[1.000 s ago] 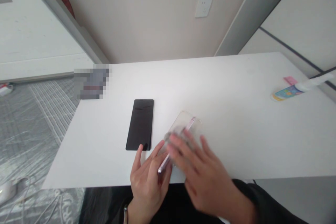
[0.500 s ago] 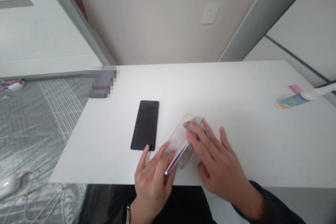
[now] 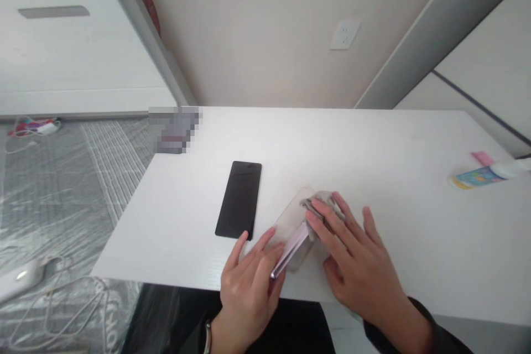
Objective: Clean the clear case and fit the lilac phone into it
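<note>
Grey cloth [image 3: 326, 199] under the right hand [image 3: 359, 257] has slid to the far end of a pink-edged device [image 3: 288, 250] since one second earlier. Left to right: dark phone [image 3: 239, 199] flat on the counter [image 3: 394, 171]; left grip [image 3: 251, 279] grasping the device, near the counter's front; clear case [image 3: 289, 220] beside it; right fingers laid over the cloth, pinching cannot be confirmed; bottle [image 3: 483, 175], blue label, lettering illegible.

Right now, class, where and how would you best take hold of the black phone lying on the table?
Probably by both long edges of the black phone, toward its far end, coming from above: it lies flat, so its thin sides suit a pinch, and the left hand has a fingertip at its near end.
</note>
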Tool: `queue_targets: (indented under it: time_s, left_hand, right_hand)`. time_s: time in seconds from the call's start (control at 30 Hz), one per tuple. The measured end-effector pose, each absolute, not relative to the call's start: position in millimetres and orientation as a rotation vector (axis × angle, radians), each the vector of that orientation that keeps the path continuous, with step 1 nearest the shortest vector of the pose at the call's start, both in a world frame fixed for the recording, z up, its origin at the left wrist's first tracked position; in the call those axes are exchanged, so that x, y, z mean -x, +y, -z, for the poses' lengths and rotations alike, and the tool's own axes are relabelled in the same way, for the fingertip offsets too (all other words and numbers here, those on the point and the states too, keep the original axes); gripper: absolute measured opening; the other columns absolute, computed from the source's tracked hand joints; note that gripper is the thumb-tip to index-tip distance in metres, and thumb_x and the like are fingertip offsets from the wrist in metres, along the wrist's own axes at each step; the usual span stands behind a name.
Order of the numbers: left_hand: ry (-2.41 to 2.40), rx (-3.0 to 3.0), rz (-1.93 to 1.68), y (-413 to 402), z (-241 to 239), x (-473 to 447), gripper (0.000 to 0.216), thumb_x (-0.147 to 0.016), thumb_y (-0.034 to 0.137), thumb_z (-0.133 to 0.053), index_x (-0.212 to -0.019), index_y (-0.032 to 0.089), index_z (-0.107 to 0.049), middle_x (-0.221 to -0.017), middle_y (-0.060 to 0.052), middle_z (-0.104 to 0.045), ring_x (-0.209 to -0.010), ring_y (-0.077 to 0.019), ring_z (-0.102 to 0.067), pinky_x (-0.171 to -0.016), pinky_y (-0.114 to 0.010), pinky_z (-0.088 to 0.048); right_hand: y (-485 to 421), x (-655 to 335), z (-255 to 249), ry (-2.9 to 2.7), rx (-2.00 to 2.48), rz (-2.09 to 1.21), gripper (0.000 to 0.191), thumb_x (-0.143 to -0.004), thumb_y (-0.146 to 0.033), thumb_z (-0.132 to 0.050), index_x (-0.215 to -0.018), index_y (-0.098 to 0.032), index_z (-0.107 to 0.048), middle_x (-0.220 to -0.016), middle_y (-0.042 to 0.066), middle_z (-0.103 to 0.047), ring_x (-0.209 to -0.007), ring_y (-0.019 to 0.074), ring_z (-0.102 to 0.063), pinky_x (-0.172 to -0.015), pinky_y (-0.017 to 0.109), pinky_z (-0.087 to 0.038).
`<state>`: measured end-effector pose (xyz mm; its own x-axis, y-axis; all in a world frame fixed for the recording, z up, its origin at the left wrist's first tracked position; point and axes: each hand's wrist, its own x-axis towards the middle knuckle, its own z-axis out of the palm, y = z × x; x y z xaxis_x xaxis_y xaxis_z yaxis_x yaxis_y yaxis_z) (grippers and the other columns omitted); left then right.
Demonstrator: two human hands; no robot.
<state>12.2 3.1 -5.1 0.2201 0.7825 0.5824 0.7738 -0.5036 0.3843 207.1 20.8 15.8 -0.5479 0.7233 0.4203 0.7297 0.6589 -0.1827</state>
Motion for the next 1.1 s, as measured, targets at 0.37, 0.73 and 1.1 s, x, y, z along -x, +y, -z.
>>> queue_targets:
  time_s: [0.37,0.73,1.1]
  left_hand:
    - [1.601,-2.448,-1.229,3.2,6.2,-15.7,0.021,-0.106,0.015,-0.043,-0.104,0.021,-0.063,-0.097,0.0,-0.083,-0.118,-0.0139,-0.074,-0.124,-0.026,-0.032]
    - [1.576,-2.448,-1.236,4.4,7.1,-13.3,0.02,-0.106,0.014,-0.045,-0.107,0.018,-0.065,-0.101,-0.002,-0.083,-0.119,-0.0152,-0.073,-0.124,-0.026,-0.032]
    - [1.569,-2.473,-1.18,3.8,8.8,-12.1,0.018,-0.102,0.01,-0.054,-0.113,0.018,-0.065,-0.102,-0.001,-0.083,-0.12,-0.0157,-0.072,-0.125,-0.027,-0.032]
  right_hand:
    - [26.8,-213.3,-15.1,-2.521,0.944,0.107,0.085,-0.082,0.0,-0.042,-0.165,-0.011,-0.03,-0.165,0.005,-0.04,-0.162,0.0249,-0.011,-0.131,0.046,-0.005]
    - [23.4,-209.1,-16.4,-2.509,1.015,0.078,0.09,-0.08,0.002,-0.04,-0.167,-0.014,-0.022,-0.171,0.001,-0.028,-0.163,0.0215,-0.008,-0.131,0.045,-0.002]
    - [25.7,-209.7,-17.3,-2.406,1.147,0.043,0.085,-0.079,0.002,-0.041,-0.163,-0.006,-0.03,-0.174,0.007,-0.02,-0.163,0.0264,-0.007,-0.131,0.048,-0.005]
